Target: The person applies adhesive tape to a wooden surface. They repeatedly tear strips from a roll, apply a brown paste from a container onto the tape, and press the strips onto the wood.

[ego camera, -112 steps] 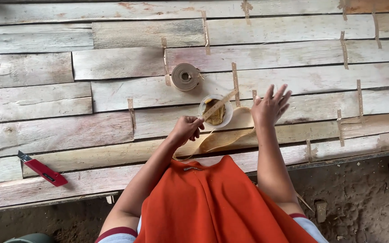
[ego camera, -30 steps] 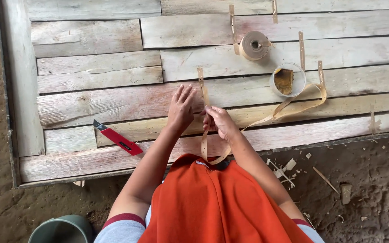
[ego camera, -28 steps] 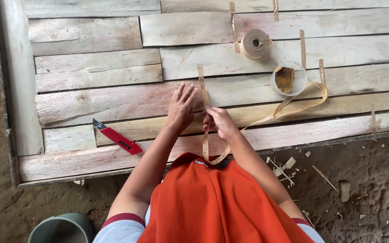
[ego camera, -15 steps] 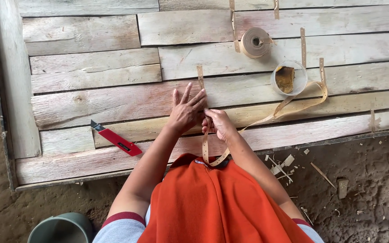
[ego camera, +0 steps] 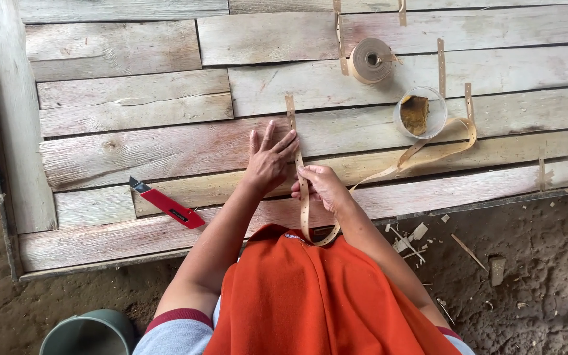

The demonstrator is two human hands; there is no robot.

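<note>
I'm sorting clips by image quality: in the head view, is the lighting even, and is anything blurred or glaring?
Head view: soft, even daylight with no glare; the weathered grey wooden plank panel shows sharp grain. The left hand, right hand and thin tan strip are crisp, without motion blur. Shadows are faint, and plank lines bow slightly near the frame edges.

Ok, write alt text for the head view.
A person's left hand presses a thin tan strip flat on a plank panel while the right hand pinches it. A red utility knife, tape roll and cup lie nearby.
</note>
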